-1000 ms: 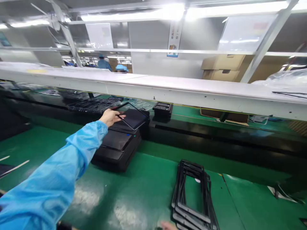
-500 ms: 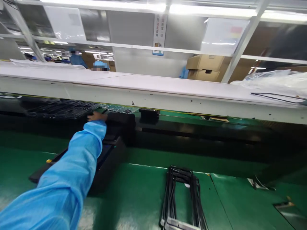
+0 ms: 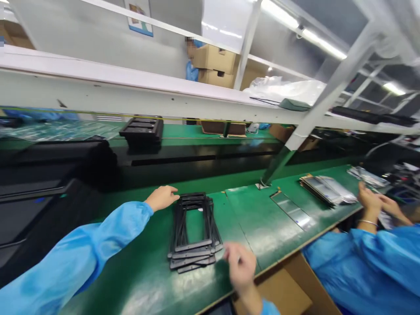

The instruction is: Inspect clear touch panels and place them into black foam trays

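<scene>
A stack of black rectangular frames point(image 3: 192, 254) lies loosely piled on the green bench. At its far left corner is my left hand point(image 3: 163, 197), fingers stretched toward the top edge; it looks empty, and whether the fingertips touch the frames is unclear. My right hand point(image 3: 241, 264), smeared by motion, hovers just right of the pile's near corner. Its fingers are bent, and nothing plainly shows in them. Both arms wear blue sleeves.
Black trays point(image 3: 42, 175) stand at left. A glass-like panel point(image 3: 292, 212) and a stack of panels point(image 3: 328, 190) lie rightward. A post point(image 3: 278, 164) supports the shelf point(image 3: 131, 94). A co-worker's hands point(image 3: 370, 201) are at right; a cardboard box point(image 3: 282, 288) sits below the edge.
The view has swung right. My left hand has left the black pile at the left and come to the frame stack. My right hand has entered view.
</scene>
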Tool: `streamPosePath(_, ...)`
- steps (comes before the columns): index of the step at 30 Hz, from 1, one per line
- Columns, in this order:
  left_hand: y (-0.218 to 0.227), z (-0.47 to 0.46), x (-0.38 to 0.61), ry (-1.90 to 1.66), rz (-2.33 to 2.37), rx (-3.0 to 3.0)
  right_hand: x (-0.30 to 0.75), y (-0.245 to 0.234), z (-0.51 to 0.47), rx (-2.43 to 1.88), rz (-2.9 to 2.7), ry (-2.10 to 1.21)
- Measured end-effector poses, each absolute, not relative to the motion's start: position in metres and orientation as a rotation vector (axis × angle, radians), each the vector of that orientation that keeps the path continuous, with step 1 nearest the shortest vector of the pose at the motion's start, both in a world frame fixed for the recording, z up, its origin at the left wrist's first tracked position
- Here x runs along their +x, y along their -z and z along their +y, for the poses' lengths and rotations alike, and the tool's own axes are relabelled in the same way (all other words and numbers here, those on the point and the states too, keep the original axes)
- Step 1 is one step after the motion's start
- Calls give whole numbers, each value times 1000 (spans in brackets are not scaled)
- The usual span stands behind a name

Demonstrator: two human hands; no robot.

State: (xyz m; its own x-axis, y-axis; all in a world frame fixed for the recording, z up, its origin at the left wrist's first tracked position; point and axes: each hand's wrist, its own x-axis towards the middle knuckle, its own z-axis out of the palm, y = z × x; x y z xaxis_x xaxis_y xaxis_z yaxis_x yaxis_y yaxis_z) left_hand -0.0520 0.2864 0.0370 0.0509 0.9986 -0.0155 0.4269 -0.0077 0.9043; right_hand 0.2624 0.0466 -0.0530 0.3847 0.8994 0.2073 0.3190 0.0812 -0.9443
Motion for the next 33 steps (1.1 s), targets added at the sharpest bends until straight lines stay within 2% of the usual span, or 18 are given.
streamPosePath(4, -10, 283, -12, -794, 1459, 1543, 397, 50, 114, -1894, -1151, -305)
streamPosePath(9, -11, 280, 0, -788, 1430, 1512, 504, 53, 127, -2245, -1117, -125)
streamPosePath(15, -26, 238, -14, -935, 1248, 1316, 479, 109, 68, -2204, -1443, -102)
streamPosePath(19, -21, 197, -31, -1084, 1230, 1025, 457, 127, 12, -2060, -1616, -126)
streamPosePath(27, -3, 117, -49, -1099, 1218, 752, 438, 110, -19, -1796, -1588, -188)
streamPosePath(33, 12, 84, -61, -1119, 1168, 692, 415, 71, -33, -1700, -1411, -169)
